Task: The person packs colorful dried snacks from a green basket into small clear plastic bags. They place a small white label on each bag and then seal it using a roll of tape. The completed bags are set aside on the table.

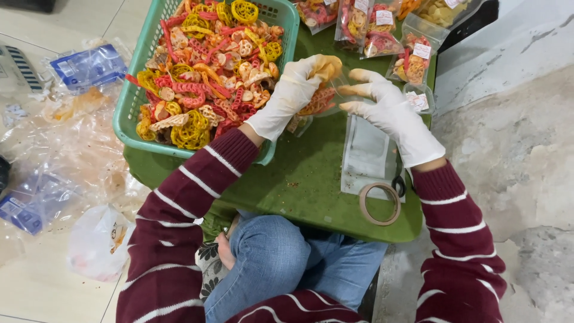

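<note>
My left hand (296, 90) is cupped shut around a small load of crackers, its fingertips pushed into the mouth of a clear pouch (320, 101) that I hold just above the green counter (299, 179), at about 12 o'clock from my knees. My right hand (388, 110) pinches the pouch's rim, thumb against forefinger, holding the mouth open; the other fingers lie spread.

The pouch is thin, limp film, slippery under gloves and nearly weightless, so I judge the best hold is at the top edge on both sides, never the belly. The crackers (203, 72) look dry, stiff and brittle: the rings and lattice wheels would likely snap if squeezed, so a loose cupped grip suits them.

Counting: one green basket (134, 101) at 10 o'clock, heaped with far more crackers than I can count. Filled bags (412, 60) stand along the far edge at 1 o'clock, about five or six, though the frame cuts some off. One stack of empty flat pouches (366, 155) lies at 2 o'clock, and one tape roll (379, 204) sits just below it.
</note>
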